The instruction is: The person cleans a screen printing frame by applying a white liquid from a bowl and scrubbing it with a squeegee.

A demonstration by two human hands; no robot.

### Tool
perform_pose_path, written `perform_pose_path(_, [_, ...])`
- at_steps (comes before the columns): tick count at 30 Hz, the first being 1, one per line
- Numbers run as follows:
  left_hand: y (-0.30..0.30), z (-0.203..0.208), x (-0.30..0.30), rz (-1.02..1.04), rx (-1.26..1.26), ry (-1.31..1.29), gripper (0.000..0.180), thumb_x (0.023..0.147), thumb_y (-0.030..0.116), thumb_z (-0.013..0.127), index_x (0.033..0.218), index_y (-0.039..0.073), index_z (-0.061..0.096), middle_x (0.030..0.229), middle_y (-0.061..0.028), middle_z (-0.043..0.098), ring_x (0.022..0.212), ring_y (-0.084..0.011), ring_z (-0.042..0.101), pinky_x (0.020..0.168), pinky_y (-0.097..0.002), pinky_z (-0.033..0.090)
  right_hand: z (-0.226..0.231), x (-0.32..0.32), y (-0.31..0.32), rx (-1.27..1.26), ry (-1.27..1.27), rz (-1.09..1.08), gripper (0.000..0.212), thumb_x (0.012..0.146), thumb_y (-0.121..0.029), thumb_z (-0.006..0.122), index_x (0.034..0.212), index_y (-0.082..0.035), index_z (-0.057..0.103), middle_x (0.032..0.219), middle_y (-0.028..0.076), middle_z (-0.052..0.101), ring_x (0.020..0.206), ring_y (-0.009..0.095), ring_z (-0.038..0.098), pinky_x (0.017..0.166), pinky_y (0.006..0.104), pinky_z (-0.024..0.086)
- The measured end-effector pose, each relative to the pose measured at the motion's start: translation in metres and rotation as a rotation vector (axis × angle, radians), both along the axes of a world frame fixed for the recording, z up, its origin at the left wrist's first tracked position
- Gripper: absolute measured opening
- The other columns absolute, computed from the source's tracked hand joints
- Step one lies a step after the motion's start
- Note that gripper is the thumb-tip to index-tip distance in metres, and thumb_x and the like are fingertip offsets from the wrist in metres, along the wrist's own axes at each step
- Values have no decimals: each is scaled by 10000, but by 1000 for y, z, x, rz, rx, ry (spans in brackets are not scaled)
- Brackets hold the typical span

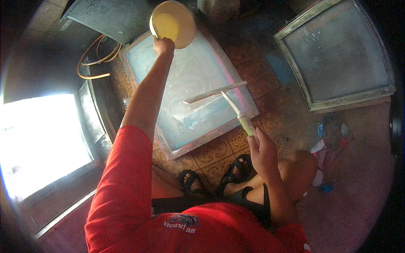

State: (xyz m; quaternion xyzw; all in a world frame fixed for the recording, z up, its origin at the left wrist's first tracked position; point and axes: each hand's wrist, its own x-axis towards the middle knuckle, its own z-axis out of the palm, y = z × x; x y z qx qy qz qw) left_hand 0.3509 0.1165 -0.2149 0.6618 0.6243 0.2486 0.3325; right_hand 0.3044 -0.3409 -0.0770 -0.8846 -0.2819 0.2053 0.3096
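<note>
Overhead, left hand point(163, 45) gripping tilted yellow bowl point(173, 24) above framed printing screen point(192, 80); right hand point(262, 149) clutching squeegee point(225, 98) handle.

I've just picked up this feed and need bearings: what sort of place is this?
Probably a small screen-printing workshop, worked at floor level. A framed mesh screen lies on the tiled floor, another framed screen rests nearby, and the right hand holds a squeegee on the mesh.

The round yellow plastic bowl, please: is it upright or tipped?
Tipped: the round yellow plastic bowl, held by the left hand, shows its inside.
</note>
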Motion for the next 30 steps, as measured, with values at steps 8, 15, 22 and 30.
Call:
perform_pose_path(8, [12,-11,-17,6,-110,-224,374,763,98,453,1122,-4,467,962,-176,585,780,-283,616,602,-365,497,-3,7,5,41,13,-17,321,839,-196,508,1086,9,498,928,219,571,858,363,554,733,402,440])
perform_pose_path(15, [26,-1,-123,41,-479,-761,385,807,117,415,1151,-51,380,1035,-181,518,858,-279,578,657,-364,505,-46,88,36,85,-27,117,341,852,-169,493,1146,3,475,1094,193,536,1027,291,516,849,350,400])
perform_pose_path(22, [-39,70,-269,-46,-483,-868,404,836,132,404,1210,9,316,1124,-184,445,955,-287,529,783,-381,480,-89,207,206,245,-119,567,296,841,-161,506,1104,-27,522,1098,158,545,1029,276,513,875,336,388])
perform_pose_path(30, [-126,91,-334,399,-564,-846,336,859,132,410,1179,61,337,1079,-119,488,903,-231,553,720,-340,509,-118,233,359,94,-286,350,324,818,-269,507,1042,-40,558,1004,187,571,923,338,547,801,391,421])
